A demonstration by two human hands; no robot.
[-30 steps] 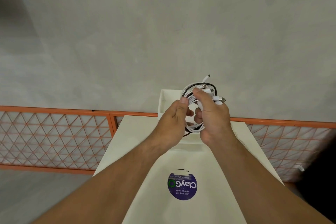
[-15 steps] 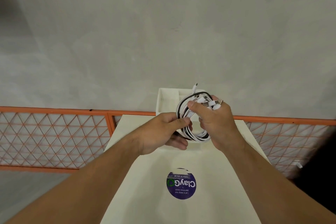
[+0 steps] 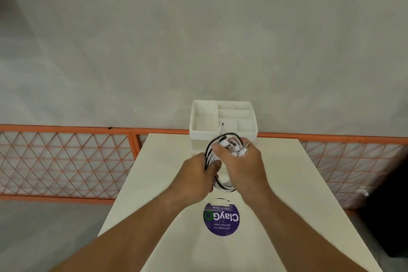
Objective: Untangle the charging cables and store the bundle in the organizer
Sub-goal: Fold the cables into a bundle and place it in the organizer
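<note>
A coiled bundle of white and black charging cables [image 3: 223, 186] hangs above the white table [image 3: 287, 183], just in front of the organizer. My left hand [image 3: 198, 174] grips the coil's left side. My right hand [image 3: 242, 165] holds the right side, with several plug ends bunched under its fingers and thumb. One white plug tip [image 3: 222, 125] sticks up over the organizer. The white organizer [image 3: 223, 133] stands at the table's far edge, divided into several compartments that look empty.
A round purple sticker [image 3: 221, 218] lies on the table near me. Behind the table runs an orange lattice railing [image 3: 66, 161] along a grey wall. A dark object [image 3: 388, 216] sits at the right edge.
Both hands have lowered the cable coil toward the table, in front of the organizer. My left hand has closed tighter round the coil's left side.
</note>
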